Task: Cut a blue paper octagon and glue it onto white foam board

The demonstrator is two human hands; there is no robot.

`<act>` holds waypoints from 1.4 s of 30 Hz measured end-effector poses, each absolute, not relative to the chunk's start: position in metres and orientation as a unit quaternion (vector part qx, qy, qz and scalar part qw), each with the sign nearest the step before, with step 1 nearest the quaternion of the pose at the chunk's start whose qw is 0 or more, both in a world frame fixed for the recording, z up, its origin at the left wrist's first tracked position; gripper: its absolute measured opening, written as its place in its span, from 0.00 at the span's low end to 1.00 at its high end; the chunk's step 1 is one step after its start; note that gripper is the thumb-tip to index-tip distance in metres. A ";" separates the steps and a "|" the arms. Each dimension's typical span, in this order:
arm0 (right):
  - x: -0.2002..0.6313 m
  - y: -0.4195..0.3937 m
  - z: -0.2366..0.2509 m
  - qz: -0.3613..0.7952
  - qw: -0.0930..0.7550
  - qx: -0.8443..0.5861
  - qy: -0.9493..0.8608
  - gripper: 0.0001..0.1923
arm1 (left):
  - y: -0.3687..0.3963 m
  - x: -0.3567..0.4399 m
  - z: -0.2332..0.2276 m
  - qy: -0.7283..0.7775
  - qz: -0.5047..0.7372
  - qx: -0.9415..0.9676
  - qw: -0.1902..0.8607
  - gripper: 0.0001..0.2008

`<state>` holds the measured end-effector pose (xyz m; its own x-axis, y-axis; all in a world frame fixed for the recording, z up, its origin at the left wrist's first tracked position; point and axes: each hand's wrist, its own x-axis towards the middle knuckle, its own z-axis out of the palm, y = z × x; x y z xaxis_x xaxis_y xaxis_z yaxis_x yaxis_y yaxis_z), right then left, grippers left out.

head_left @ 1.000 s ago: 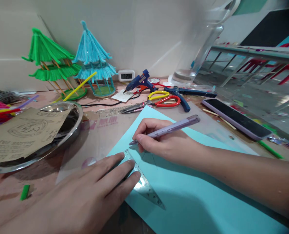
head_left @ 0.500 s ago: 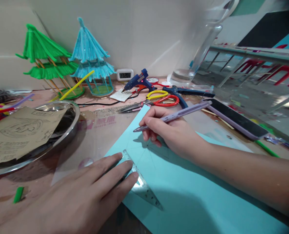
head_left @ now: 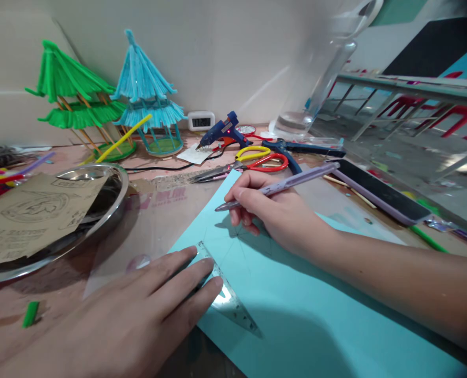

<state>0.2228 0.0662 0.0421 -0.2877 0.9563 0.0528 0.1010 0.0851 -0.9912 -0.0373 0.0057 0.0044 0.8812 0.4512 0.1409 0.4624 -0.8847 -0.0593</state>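
Pressing flat, your left hand [head_left: 138, 310] pinned the clear set square [head_left: 227, 299] on the cyan paper [head_left: 296, 315], fingers spread; your right hand [head_left: 274, 212] pinched the purple pen [head_left: 280, 185], tip hovering above the paper.

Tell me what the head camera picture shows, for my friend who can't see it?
The right hand holds a lilac plastic pen over a light blue paper sheet, while the left hand presses a clear plastic triangle ruler flat. Behind lie red-and-yellow-handled scissors and a blue glue gun.
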 end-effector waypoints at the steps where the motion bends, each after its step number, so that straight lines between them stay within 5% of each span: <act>1: 0.223 0.066 0.041 0.518 0.410 -0.430 -0.615 0.06 | 0.005 -0.037 0.005 -0.237 -0.065 -0.969 0.042 0.34; 11: 0.223 0.066 0.041 0.517 0.399 -0.425 -0.627 0.06 | 0.005 -0.039 0.003 -0.248 -0.082 -0.965 0.000 0.34; 24: 0.216 0.057 0.041 0.450 0.310 -0.432 -0.717 0.03 | 0.007 -0.031 0.009 -0.223 -0.084 -0.969 0.067 0.30; 42: 0.214 0.058 0.036 0.435 0.297 -0.407 -0.746 0.05 | 0.008 -0.039 0.007 -0.216 -0.083 -0.970 0.071 0.38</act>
